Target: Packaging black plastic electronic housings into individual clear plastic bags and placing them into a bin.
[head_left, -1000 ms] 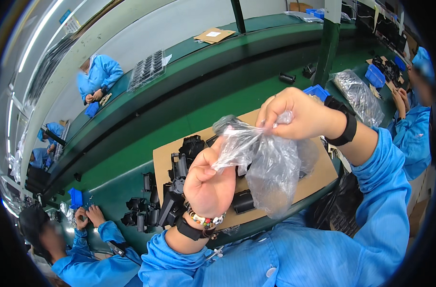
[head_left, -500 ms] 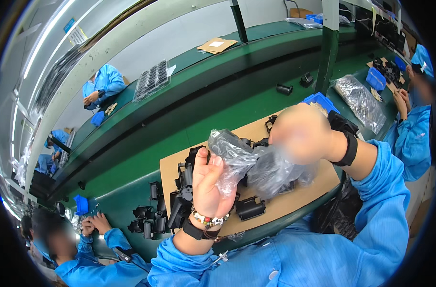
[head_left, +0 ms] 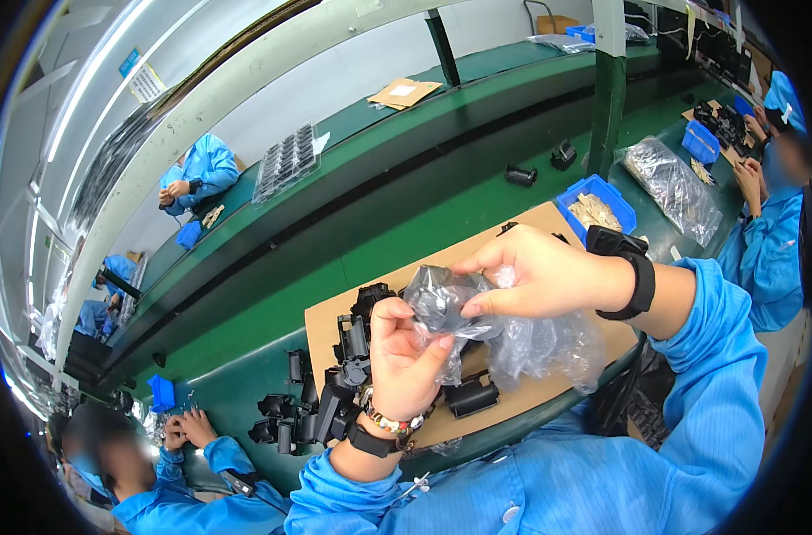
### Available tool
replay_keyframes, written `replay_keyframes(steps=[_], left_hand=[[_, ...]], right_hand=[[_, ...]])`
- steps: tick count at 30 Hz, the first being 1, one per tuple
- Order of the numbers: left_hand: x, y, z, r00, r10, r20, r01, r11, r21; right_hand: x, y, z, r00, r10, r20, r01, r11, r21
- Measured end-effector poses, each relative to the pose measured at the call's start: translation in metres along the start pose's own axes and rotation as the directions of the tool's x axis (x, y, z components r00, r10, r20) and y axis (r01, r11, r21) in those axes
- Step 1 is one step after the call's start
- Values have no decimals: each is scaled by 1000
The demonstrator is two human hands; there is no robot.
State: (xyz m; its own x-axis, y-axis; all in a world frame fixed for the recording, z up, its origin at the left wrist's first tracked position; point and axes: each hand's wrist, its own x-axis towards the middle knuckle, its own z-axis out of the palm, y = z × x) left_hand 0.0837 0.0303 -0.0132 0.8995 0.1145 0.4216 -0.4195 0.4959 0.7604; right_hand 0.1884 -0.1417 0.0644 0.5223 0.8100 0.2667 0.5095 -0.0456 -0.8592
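A crumpled clear plastic bag (head_left: 548, 348) hangs between my hands above a brown cardboard sheet. My left hand (head_left: 401, 361) is closed on its left end, thumb and fingers pinching the film. From the right, my right hand (head_left: 544, 272) pinches the upper part of the same bag between thumb and fingers. Something dark shows through the film near the fingertips; I cannot make out whether it lies inside or behind. Beside my left hand lie several black plastic parts (head_left: 352, 339), and one black part (head_left: 471, 395) sits below the bag.
The cardboard sheet (head_left: 432, 430) covers part of the green bench. A blue bin (head_left: 633, 214) of small beige pieces stands beyond my right wrist, near a large clear bag (head_left: 673, 187). More black parts (head_left: 281, 415) lie left. Co-workers sit at both sides.
My right hand has come left and down onto the bag, close to my left hand. My left fingers have curled in more. The loose end of the bag now hangs farther right.
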Motion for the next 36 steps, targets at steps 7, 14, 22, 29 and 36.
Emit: replay_keyframes(steps=[7,14,22,29,36], left_hand=[[-6,6,-4,999,37,-26,-29,961,274],[-12,6,-7,999,5,-40,9,943,332],[-8,6,-1,997,-29,-67,52,926,373],[-8,11,1,1000,-24,-8,14,262,965],[-26,-11,13,934,122,336,-344,43,938]], right_hand=[[-2,11,-6,998,-48,-44,46,998,-46],[-9,6,-3,950,-274,-150,238,946,-222],[-6,5,-16,982,-182,46,187,967,-175],[4,6,-43,971,-235,37,234,915,-329],[5,12,-52,906,-289,-309,198,935,-295]])
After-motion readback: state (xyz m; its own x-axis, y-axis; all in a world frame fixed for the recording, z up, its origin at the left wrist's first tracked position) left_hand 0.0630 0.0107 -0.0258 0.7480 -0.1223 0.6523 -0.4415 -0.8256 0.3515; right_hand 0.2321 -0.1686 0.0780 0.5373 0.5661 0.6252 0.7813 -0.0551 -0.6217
